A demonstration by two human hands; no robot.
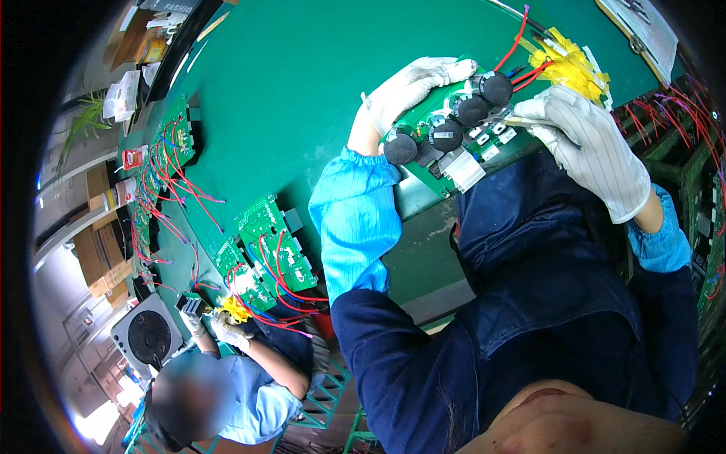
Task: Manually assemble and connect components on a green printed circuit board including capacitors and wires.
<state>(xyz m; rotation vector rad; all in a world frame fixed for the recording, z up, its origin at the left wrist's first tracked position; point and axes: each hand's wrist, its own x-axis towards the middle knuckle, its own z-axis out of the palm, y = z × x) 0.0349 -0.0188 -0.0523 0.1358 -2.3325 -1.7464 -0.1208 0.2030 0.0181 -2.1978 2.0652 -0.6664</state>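
A green circuit board (pixel 421 113) stands tilted at the table's near edge, with several round black capacitors (pixel 445 135), a silvery metal heat sink (pixel 463 169) and small white parts (pixel 484 139) on it. My left hand (pixel 408 91), in a white glove, grips its far left edge, fingers stretched along the top. My right hand (pixel 590 147), in a striped white glove, is closed in a pinch at the board's right side, beside the capacitors. Something thin and pale shows at those fingertips, too small to name. Red wires (pixel 533 76) run from the board's far right corner.
Yellow tape strips (pixel 567 69) lie beyond my right hand, near a clipboard with paper (pixel 643 34). More wired boards (pixel 265 246) rest on the green table (pixel 280 98) to the left. A co-worker (pixel 257 401) sits there by a fan (pixel 149 337). Red wires (pixel 684 113) hang at the right.
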